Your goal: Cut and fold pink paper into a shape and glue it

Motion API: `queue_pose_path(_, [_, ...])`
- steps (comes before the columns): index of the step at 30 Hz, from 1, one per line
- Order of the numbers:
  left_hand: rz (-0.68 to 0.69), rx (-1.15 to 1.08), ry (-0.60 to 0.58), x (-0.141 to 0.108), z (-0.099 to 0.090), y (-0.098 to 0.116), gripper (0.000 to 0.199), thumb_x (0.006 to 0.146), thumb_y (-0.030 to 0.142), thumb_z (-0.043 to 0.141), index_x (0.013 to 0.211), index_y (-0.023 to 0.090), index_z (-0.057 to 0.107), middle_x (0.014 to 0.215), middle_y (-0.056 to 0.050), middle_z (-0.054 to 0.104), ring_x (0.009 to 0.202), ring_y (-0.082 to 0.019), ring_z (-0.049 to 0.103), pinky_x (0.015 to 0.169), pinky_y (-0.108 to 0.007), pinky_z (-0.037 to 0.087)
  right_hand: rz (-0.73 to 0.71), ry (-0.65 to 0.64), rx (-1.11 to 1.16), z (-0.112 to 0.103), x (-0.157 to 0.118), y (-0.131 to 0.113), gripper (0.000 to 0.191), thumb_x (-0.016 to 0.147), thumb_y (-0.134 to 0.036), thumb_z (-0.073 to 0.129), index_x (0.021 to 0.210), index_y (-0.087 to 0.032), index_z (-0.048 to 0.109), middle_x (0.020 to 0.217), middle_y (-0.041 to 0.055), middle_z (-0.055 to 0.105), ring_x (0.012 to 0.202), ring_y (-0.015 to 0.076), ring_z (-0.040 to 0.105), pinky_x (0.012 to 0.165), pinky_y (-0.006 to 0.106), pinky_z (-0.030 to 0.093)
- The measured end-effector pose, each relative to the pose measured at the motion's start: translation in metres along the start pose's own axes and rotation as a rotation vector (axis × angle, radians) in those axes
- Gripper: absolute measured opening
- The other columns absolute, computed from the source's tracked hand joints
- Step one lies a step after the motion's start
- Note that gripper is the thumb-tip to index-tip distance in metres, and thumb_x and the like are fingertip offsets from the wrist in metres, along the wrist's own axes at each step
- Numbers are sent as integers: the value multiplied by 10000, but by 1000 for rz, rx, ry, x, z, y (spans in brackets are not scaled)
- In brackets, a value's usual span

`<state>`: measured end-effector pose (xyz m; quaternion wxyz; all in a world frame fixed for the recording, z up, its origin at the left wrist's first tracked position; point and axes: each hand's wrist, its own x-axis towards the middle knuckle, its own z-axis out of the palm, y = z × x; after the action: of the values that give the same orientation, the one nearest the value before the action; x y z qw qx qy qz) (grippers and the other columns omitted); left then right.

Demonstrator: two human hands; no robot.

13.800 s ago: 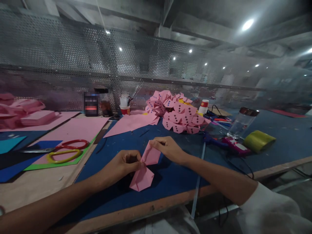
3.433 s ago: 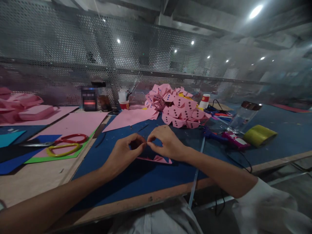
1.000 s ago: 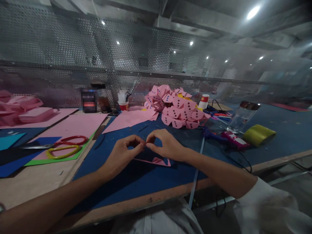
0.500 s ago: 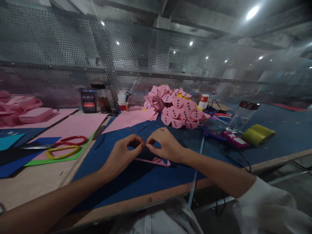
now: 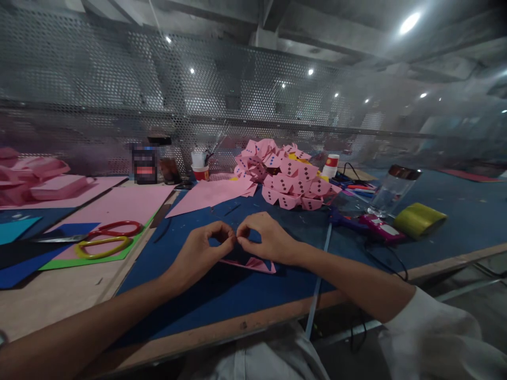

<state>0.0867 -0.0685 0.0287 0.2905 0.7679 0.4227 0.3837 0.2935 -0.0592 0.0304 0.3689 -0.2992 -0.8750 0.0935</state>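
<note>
My left hand point(image 5: 206, 248) and my right hand point(image 5: 267, 238) meet fingertip to fingertip above the blue table mat point(image 5: 222, 301). Each has thumb and forefinger pinched together in a ring. Whatever sits between the fingertips is too small or too hidden to make out. Just under the hands lies a thin folded strip of pink paper point(image 5: 259, 265), partly covered by them. Beyond the hands stands a heap of folded pink paper pieces point(image 5: 293, 182) with dark dots, and left of it are flat pink sheets point(image 5: 214, 193).
Scissors point(image 5: 105, 245) with red and yellow handles lie on coloured sheets at left. A purple glue gun point(image 5: 380, 226), a yellow roll point(image 5: 420, 219) and a glass jar point(image 5: 396, 190) stand at right. Pink paper boxes point(image 5: 59, 184) are far left, and a cup point(image 5: 200, 171) stands behind.
Both hands have dipped very slightly, still pinched together at the same place. The pink strip beneath looks slightly shifted or tilted; the other things are unmoved.
</note>
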Motion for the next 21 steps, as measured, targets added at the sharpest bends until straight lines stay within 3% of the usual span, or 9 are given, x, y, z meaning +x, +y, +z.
queue_pose_path(12, [-21,-64,-2,0,1,-1,136,877,333,644,847,201,662,812,24,674,793,-163,618,754,-260,449,60,15,39,0,3,2,83,791,-110,646,841,-177,642,835,-10,699,805,142,634,838,279,400])
queue_pose_path(21, [-18,-55,13,1,2,-7,144,873,330,636,815,201,656,787,29,662,768,-157,607,727,-257,441,81,-29,90,-3,3,1,26,890,-173,642,902,-176,664,873,7,716,835,142,657,853,275,425])
